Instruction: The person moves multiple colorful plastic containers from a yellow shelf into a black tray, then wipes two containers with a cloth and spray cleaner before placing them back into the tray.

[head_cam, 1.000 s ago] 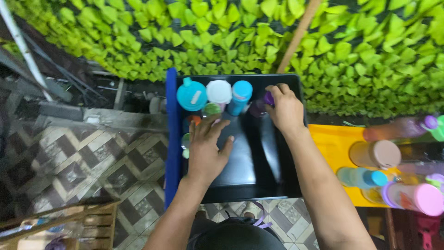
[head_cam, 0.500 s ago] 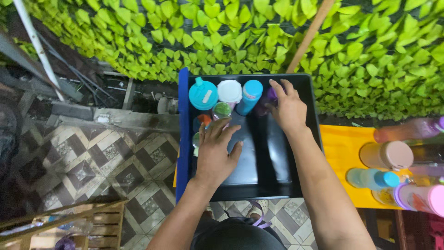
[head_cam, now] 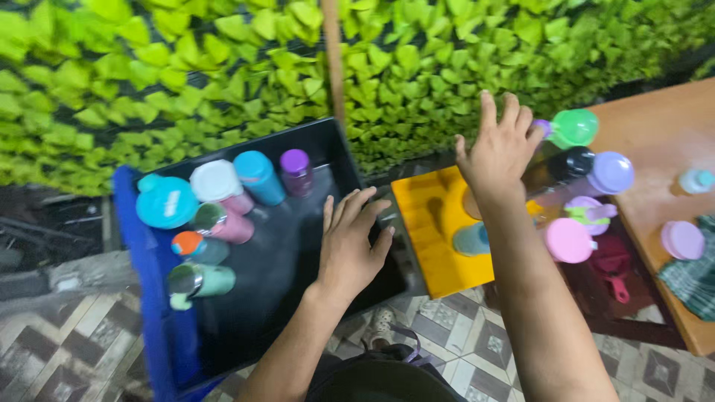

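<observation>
My left hand (head_cam: 352, 242) lies flat, fingers spread, on the bottom of a black bin (head_cam: 290, 260) near its right wall. Along the bin's far and left sides stand several bottles: a teal-lidded one (head_cam: 165, 201), a white-lidded pink one (head_cam: 218, 186), a blue one (head_cam: 258, 177) and a purple-capped one (head_cam: 296, 170). My right hand (head_cam: 499, 149) hovers open, fingers up, above the yellow board (head_cam: 428, 223), close to a black bottle (head_cam: 555, 173) with a lilac lid (head_cam: 611, 172) and a green lid (head_cam: 575, 127).
More bottles crowd the yellow board's right side, among them a pink-lidded one (head_cam: 567, 240) and a light blue one (head_cam: 471, 239). A wooden table (head_cam: 659, 141) stands at right with a pink lid (head_cam: 682, 240). A leafy green wall (head_cam: 223, 67) is behind; patterned tiles (head_cam: 462, 335) lie below.
The view swung right. My right hand let go of the purple bottle, which stays in the bin, and moved right over the yellow board. My left hand slid toward the bin's right side.
</observation>
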